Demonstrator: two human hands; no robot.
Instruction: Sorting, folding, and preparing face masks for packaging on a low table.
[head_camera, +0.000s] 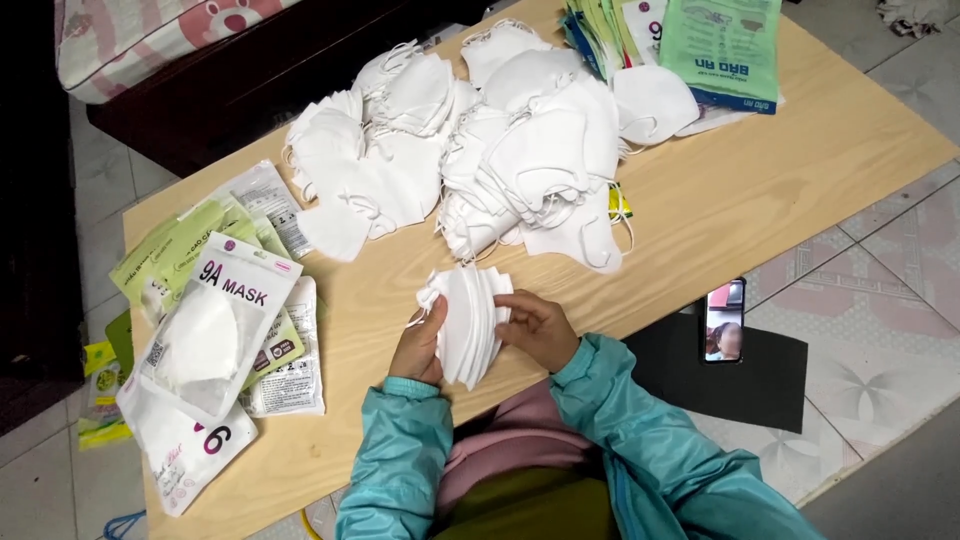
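Both my hands grip a small stack of folded white face masks (468, 318) above the near edge of the wooden table (760, 190). My left hand (418, 345) clasps the stack's left side, while my right hand (535, 328) presses its right side. Teal jacket sleeves cover both arms. A large loose heap of white masks (470, 150) lies just beyond the stack at the table's middle and far side.
Filled mask packets (215, 340) lie piled at the table's left end. A stack of green empty packets (700, 45) sits at the far right corner. A phone (723, 320) rests on a black mat (740, 375) on the tiled floor to the right.
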